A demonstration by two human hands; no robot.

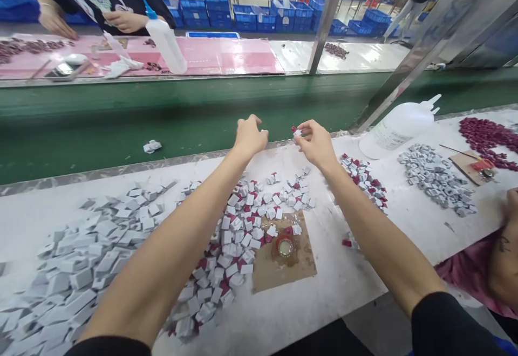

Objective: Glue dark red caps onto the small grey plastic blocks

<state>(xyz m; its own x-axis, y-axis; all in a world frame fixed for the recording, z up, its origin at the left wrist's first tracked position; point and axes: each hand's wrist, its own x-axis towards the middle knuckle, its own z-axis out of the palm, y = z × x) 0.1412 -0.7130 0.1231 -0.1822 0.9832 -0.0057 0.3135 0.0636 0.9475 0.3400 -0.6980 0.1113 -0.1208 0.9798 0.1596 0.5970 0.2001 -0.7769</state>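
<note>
My right hand [318, 143] pinches a small grey-and-dark-red plastic part [297, 132] between thumb and fingers, over the near edge of the green conveyor belt. To its left, my left hand [251, 137] reaches over the same edge with its fingers curled; a tiny pale bit shows at the fingertips, too small to name. Below my forearms lies a heap of joined grey-and-red parts [243, 221]. A brown cardboard piece [267, 272] carries a small round red-rimmed dish [285, 246] and a few parts. Plain grey pieces [101, 242] are piled at the left.
The green belt [73, 129] runs across, with one grey part [152, 146] on it. A white bottle [388, 132], more grey pieces [437, 178] and dark red pieces [489, 137] are at the right, near another person's arm [504, 264]. A metal post [327, 19] stands beyond the belt.
</note>
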